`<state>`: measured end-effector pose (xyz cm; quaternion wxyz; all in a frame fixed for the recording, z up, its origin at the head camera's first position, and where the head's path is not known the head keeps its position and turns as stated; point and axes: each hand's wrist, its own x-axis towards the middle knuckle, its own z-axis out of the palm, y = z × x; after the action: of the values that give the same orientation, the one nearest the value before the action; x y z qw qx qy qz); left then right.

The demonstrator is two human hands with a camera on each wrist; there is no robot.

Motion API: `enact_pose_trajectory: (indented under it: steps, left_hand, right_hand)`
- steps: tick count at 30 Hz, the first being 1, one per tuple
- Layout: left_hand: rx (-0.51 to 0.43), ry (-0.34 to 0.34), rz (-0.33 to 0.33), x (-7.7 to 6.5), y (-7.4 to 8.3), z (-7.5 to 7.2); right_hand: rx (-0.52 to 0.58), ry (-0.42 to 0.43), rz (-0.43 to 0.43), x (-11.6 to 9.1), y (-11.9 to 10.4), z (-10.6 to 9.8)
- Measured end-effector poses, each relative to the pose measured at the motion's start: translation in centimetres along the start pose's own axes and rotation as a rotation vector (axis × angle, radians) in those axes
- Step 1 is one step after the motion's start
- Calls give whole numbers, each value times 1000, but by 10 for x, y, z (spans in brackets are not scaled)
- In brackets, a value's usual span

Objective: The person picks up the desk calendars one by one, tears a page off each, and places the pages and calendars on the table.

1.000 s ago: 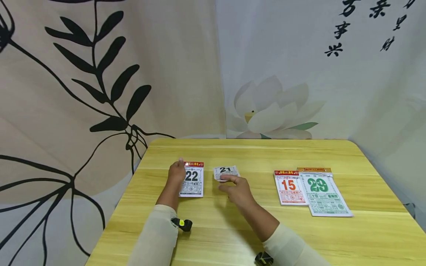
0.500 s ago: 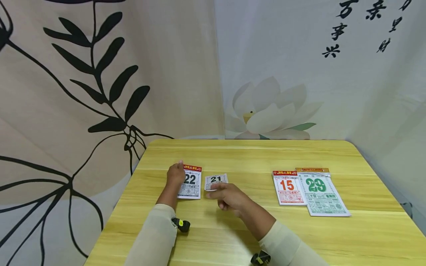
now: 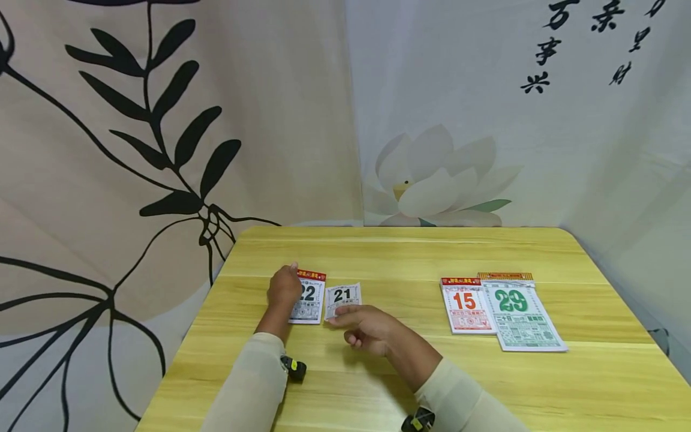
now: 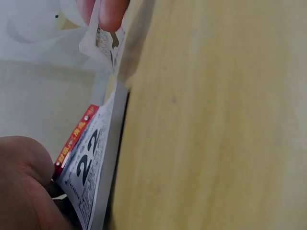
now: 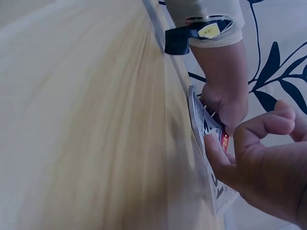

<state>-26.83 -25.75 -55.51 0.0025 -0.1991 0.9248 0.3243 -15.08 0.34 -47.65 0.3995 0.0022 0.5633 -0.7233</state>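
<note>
A tear-off calendar (image 3: 311, 304) with a red header and a black 22 lies on the left part of the table. My left hand (image 3: 283, 294) grips its left edge, covering that side; in the left wrist view the top page bows upward. Just right of the pad is a loose calendar page (image 3: 344, 294) numbered 21. My right hand (image 3: 371, 331) pinches this page at its lower part between thumb and index finger, the other fingers curled. The left wrist view shows the page (image 4: 103, 40) tilted above the tabletop.
Farther right on the wooden table (image 3: 399, 258) lie a calendar with a red 15 (image 3: 468, 305) and a larger one with a green 29 (image 3: 520, 315), which overlap at their edges. A patterned curtain (image 3: 302, 120) hangs behind the table.
My right hand has moved left with the 21 page, closing the gap to the 22 calendar. The left hand stays at the calendar's left edge and now covers more of the number.
</note>
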Motion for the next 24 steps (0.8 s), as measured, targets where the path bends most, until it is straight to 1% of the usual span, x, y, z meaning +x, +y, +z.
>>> enact_pose_trajectory:
  steps: [1, 3, 6, 9, 11, 14, 18, 24]
  left_hand:
    - [2, -3, 9, -1, 0, -1]
    - [-10, 12, 19, -6, 4, -3]
    - [-10, 47, 41, -23, 15, -13]
    - [25, 83, 79, -36, 24, -19]
    - [51, 86, 100, -43, 28, -22]
    - [56, 85, 107, -47, 29, -24]
    - [39, 88, 100, -48, 30, -24]
    - [-10, 85, 31, -49, 32, -24]
  right_hand:
    - [10, -9, 6, 1, 1, 0]
    - [29, -28, 14, 2, 2, 0]
    - [54, -36, 19, 3, 5, -1]
    - [69, -36, 23, 3, 6, -2]
    - [76, -35, 33, 3, 7, -2]
    - [77, -34, 50, 3, 7, -2]
    - [74, -29, 63, 2, 7, -3]
    - [56, -43, 59, -3, 5, -5]
